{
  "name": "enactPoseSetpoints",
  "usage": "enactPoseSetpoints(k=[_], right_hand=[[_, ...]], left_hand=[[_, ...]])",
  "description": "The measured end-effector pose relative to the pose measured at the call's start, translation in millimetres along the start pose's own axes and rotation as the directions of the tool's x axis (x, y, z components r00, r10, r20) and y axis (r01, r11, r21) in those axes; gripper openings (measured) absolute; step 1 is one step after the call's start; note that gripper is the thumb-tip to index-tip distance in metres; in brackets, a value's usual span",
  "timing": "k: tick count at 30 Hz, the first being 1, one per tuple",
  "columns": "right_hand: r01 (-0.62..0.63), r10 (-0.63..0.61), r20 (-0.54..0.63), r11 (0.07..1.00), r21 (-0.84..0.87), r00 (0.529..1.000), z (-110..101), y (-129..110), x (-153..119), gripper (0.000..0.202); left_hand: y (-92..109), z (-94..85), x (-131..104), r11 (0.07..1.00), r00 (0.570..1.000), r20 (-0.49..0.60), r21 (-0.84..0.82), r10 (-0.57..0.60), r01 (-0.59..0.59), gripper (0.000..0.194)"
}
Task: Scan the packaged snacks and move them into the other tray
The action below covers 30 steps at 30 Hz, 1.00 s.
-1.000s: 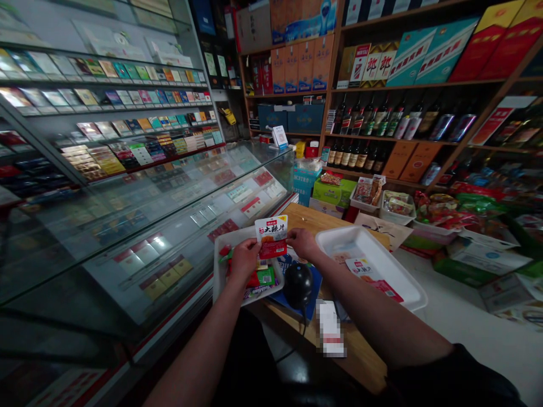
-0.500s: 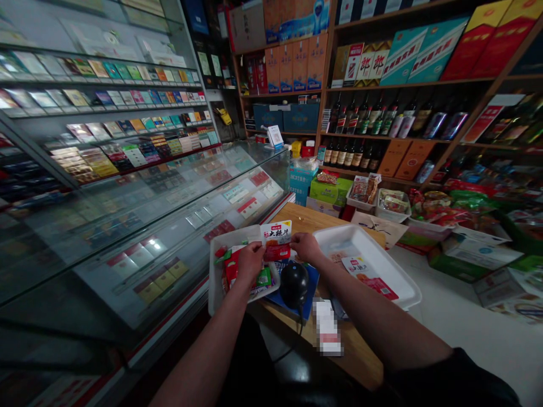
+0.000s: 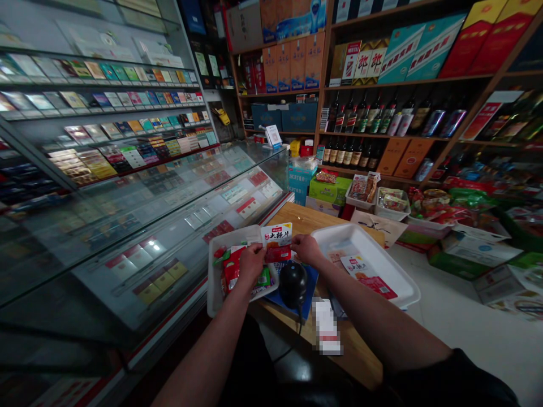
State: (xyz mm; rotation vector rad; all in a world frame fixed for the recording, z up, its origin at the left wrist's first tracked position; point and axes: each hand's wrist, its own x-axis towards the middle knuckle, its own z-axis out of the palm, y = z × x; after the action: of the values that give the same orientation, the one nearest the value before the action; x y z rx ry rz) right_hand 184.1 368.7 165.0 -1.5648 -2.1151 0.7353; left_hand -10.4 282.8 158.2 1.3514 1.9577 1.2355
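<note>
A white and red snack packet [image 3: 278, 237] is held up between my two hands, its printed front towards me. My left hand [image 3: 251, 263] pinches its left edge, above a white tray [image 3: 214, 302] of mixed snack packets. My right hand [image 3: 306, 249] grips the packet's right edge with closed fingers. Just below the packet stands a black barcode scanner [image 3: 292, 284] with a cable, on a blue box [image 3: 311, 288]. On the right, a second white tray [image 3: 405, 285] holds a similar packet [image 3: 368, 277] lying flat.
All this stands on a wooden table [image 3: 292, 213]. A blurred-out white item [image 3: 327, 328] lies near its front edge. Along the left runs a glass display counter [image 3: 186, 198]. Shelves with bottles [image 3: 373, 113] and boxes rise behind; snack cartons [image 3: 328, 189] stand beyond the table.
The packet has tipped slightly and sits a little lower, still in both hands. Otherwise the view has shifted only slightly.
</note>
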Motion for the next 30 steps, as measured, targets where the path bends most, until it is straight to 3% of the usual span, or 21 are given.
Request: enactPoseSetpoints(k=[8,13,18,24,30], right_hand=[[-0.035,0.036,-0.024,0.999,0.032,0.999,-8.9,6.9,4.6,0.009],[-0.017,0.02,-0.059,0.999,0.037,0.998,-23.6,11.6,2.2,0.01],[-0.044,0.051,-0.084,0.995,0.086,0.995,-43.7,20.8,-2.6,0.008],[-0.066,0.077,-0.154,0.995,0.078,0.985,-71.5,50.4,-3.6,0.008],[-0.133,0.151,-0.199,0.986,0.101,0.968,-103.4,90.1,-16.9,0.014]], left_hand=[[11.1,8.5,3.3,0.999,1.0,-0.006,-0.044,0.008,-0.009,0.022],[17.8,18.7,4.7,0.997,0.999,-0.004,-0.07,0.035,-0.035,0.024],[29.0,36.1,3.4,0.979,1.0,-0.004,-0.205,-0.003,0.003,0.019],[63.1,60.7,-9.7,0.937,0.999,0.026,-0.348,-0.018,0.026,0.011],[90.0,99.5,-32.1,0.869,0.984,0.177,-0.484,-0.014,0.1,0.019]])
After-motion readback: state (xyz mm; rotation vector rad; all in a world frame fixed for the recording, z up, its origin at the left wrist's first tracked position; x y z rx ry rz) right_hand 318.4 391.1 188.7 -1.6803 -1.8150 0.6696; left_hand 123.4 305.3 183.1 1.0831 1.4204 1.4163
